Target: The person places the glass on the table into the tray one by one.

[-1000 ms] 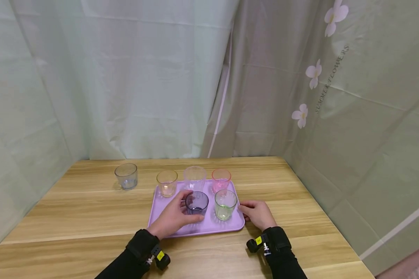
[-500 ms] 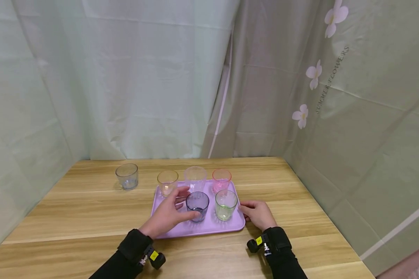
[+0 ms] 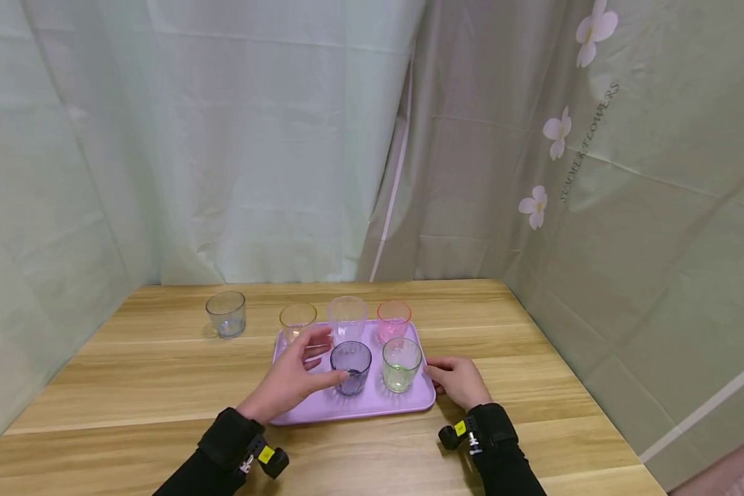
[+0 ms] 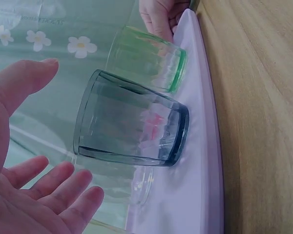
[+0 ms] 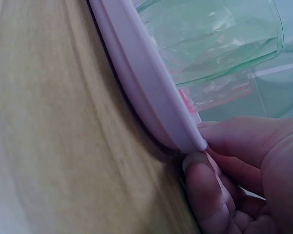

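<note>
My left hand is spread open just left of a dark grey-blue glass, which stands upright on the lilac tray. In the left wrist view a gap shows between the fingers and the glass; thumb and fingers hold nothing. At the tray's right edge, my right hand pinches the rim, thumb on top and a finger beneath, as the right wrist view shows. A green glass stands between the dark glass and that hand. Along the tray's back are a yellow glass, a clear glass and a pink glass.
Off the tray, a greyish glass stands on the wooden table at the back left. Pale curtains hang behind the table and along both sides.
My left hand has let go of the dark glass and drawn back to the left, its fingers spreading. The dark glass stays on the tray; my right hand keeps its place at the rim.
</note>
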Demonstrator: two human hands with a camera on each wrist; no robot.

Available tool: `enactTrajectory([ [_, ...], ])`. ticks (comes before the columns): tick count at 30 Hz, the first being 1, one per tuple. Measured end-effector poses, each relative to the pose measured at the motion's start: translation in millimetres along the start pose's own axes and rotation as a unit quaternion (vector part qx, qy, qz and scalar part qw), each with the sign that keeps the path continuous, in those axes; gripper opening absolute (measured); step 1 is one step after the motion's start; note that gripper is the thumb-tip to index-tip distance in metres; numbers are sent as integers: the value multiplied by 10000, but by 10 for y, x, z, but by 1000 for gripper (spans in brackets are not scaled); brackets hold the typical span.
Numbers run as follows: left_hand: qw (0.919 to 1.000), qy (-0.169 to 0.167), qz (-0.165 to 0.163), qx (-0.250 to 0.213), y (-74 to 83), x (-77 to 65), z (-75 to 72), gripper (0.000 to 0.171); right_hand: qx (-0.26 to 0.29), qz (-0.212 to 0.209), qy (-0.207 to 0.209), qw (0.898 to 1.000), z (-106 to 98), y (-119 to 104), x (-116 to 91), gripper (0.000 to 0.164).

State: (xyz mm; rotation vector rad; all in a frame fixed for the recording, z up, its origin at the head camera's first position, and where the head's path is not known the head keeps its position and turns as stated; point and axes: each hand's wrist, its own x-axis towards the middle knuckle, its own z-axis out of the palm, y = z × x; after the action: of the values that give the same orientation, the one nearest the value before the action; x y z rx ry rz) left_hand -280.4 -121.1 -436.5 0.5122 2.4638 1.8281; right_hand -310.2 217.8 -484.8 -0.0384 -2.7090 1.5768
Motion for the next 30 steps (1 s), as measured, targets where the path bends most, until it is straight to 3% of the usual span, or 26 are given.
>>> enactTrajectory([
  [20,9996,266,-27,-16,85,-84,-240,85,-81,21,3,10000,2,3,1,24],
  [30,9987,468,154,-105,163,-130,-358,81,-106,71,-24,9999,-4,8,6,26],
])
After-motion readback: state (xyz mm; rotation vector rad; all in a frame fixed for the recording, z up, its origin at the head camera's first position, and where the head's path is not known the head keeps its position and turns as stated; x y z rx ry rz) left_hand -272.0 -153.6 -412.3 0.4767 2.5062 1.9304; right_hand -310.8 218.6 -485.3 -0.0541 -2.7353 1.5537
